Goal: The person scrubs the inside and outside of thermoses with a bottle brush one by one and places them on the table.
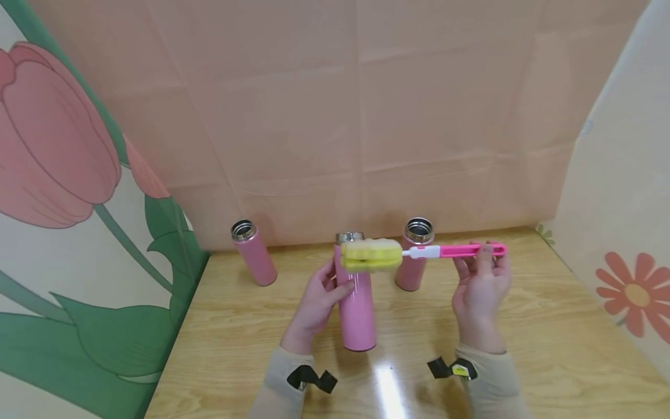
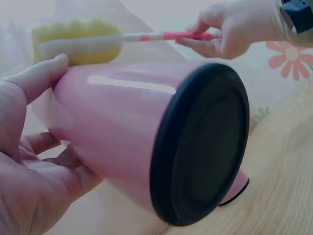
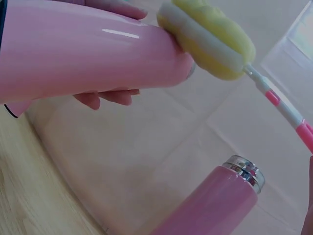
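Observation:
My left hand (image 1: pixel 316 301) grips a pink thermos bottle (image 1: pixel 358 314) around its upper body, lifted off the table; its black base (image 2: pixel 205 147) faces the left wrist camera. In my right hand (image 1: pixel 482 289) is a bottle brush, its pink handle (image 1: pixel 460 250) pinched between thumb and fingers. The yellow and white sponge head (image 1: pixel 371 255) lies sideways across the upper part of the bottle, outside it. In the right wrist view the sponge (image 3: pixel 210 39) is right by the bottle's mouth end; whether they touch I cannot tell.
Two more pink thermos bottles stand without lids at the back of the wooden table (image 1: pixel 220 349): one at the left (image 1: pixel 256 256), one (image 1: pixel 410 273) behind the brush. A peach cloth (image 1: pixel 293 116) hangs behind, with flower-patterned walls at both sides.

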A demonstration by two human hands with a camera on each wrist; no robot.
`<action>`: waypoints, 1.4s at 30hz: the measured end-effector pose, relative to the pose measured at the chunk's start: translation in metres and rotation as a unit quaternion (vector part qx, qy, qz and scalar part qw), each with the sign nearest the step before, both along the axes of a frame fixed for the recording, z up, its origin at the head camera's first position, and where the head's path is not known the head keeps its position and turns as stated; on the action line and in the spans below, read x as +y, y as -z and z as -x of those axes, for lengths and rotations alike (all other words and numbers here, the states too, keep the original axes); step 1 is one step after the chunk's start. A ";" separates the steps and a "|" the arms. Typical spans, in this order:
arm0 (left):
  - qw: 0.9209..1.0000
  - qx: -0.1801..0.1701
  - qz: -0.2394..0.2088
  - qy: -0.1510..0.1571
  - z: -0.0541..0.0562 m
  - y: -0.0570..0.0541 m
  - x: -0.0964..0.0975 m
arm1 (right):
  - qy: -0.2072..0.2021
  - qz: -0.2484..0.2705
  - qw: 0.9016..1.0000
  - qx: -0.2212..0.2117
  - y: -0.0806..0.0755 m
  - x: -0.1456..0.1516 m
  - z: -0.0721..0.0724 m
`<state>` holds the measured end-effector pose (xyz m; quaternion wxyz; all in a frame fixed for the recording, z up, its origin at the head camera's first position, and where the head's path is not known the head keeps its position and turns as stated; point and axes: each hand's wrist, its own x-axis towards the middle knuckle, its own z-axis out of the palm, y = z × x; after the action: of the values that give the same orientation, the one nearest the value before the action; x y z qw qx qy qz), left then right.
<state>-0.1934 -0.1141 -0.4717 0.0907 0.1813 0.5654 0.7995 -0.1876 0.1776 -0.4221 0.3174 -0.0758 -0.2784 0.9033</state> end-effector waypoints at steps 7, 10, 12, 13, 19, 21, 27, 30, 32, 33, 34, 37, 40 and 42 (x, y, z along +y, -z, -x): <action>0.999 0.006 0.052 -0.004 -0.001 0.001 -0.002 | 0.017 -0.013 1.000 -0.006 0.001 0.001 -0.003; 0.998 0.006 0.063 -0.005 -0.001 0.000 -0.001 | 0.018 -0.012 1.000 -0.005 0.001 0.001 -0.003; 0.998 0.000 0.060 -0.005 -0.001 -0.001 -0.001 | 0.022 -0.011 1.000 0.000 0.001 0.001 -0.004; 0.998 -0.004 0.057 -0.004 -0.001 -0.001 -0.001 | 0.024 -0.008 1.000 0.003 0.001 0.001 -0.004; 0.999 -0.002 0.038 -0.001 -0.001 -0.002 -0.003 | 0.043 0.016 0.999 0.022 0.000 0.002 -0.003; 0.999 0.005 0.033 0.004 -0.001 -0.002 -0.004 | 0.042 0.019 0.999 0.021 0.000 0.002 -0.003; 1.000 0.006 0.001 0.009 -0.003 -0.003 -0.006 | 0.014 0.002 1.000 -0.002 -0.001 0.003 -0.004; 1.000 0.001 -0.016 0.003 -0.004 -0.002 -0.006 | -0.003 -0.008 1.000 -0.007 -0.002 0.005 -0.003; 1.000 0.001 -0.027 0.000 -0.003 -0.002 -0.007 | -0.017 -0.017 1.000 -0.011 -0.001 0.007 -0.002; 0.999 0.002 -0.031 -0.002 -0.003 -0.002 -0.007 | -0.027 -0.024 0.999 -0.015 -0.001 0.008 -0.002; 0.999 0.004 -0.035 -0.005 -0.003 -0.001 -0.007 | -0.037 -0.030 0.999 -0.020 -0.001 0.009 -0.002; 0.999 0.008 -0.046 -0.014 -0.002 -0.001 -0.009 | -0.072 -0.053 0.995 -0.034 -0.001 0.013 -0.001; 0.998 0.008 -0.053 -0.028 0.000 -0.001 -0.011 | -0.106 -0.094 0.989 -0.047 0.000 0.016 -0.001; 0.998 0.006 -0.059 -0.037 0.000 -0.001 -0.012 | -0.124 -0.126 0.983 -0.053 0.001 0.017 -0.001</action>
<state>-0.1936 -0.1259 -0.4705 0.0469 0.1701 0.5240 0.8333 -0.1869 0.1951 -0.4226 0.1946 -0.0476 -0.4139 0.8880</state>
